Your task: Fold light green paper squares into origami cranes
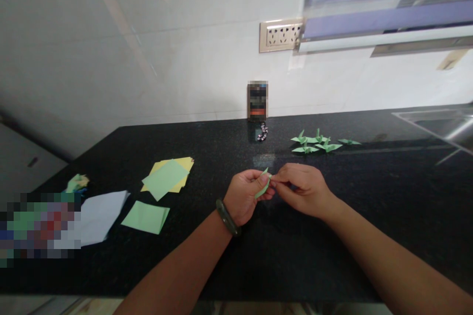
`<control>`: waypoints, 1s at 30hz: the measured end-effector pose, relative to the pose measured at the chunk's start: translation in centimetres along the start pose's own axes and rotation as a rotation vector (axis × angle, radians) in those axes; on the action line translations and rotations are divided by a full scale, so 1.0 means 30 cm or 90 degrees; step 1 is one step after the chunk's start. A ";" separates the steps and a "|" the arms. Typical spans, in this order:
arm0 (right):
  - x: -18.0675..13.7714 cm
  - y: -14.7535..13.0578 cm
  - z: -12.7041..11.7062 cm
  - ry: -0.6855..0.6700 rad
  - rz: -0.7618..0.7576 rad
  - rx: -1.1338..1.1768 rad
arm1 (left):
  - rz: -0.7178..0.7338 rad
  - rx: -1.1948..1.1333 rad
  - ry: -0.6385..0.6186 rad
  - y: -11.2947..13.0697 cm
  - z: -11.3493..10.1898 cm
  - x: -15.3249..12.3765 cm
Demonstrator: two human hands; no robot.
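Observation:
Both my hands meet over the middle of the black counter (pixel 281 256). My left hand (pixel 244 196), with a dark band on its wrist, is closed on a small folded green paper piece (pixel 263 185). My right hand (pixel 305 188) pinches the upper end of the same piece with fingertips pressed together. The paper is narrow and folded to a point, held just above the counter.
Several finished green paper cranes (pixel 314 143) lie at the back right. A stack of green and yellow sheets (pixel 168 177), a single green sheet (pixel 147 217) and white sheets (pixel 99 215) lie at left. A small dark box (pixel 257 101) stands against the wall. A sink (pixel 439 125) is far right.

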State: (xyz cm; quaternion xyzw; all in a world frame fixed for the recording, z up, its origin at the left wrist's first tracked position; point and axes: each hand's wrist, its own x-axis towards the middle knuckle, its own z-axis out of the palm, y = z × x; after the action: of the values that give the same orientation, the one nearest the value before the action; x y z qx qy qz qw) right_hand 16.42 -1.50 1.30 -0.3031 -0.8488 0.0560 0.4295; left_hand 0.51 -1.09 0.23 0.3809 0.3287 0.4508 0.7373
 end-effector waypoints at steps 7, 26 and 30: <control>0.002 -0.004 0.006 0.008 0.018 -0.023 | 0.001 -0.007 0.001 0.003 0.001 0.002; 0.003 -0.019 0.024 0.031 -0.030 -0.095 | 0.023 -0.022 0.008 -0.001 0.008 -0.002; 0.003 -0.020 0.023 0.028 -0.034 -0.128 | 0.028 -0.017 0.016 -0.003 0.012 0.000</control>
State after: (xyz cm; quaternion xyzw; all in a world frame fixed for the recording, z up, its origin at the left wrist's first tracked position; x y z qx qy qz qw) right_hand 15.56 -1.83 1.14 -0.3232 -0.8482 -0.0474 0.4170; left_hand 0.85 -1.23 0.33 0.3726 0.3231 0.4762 0.7280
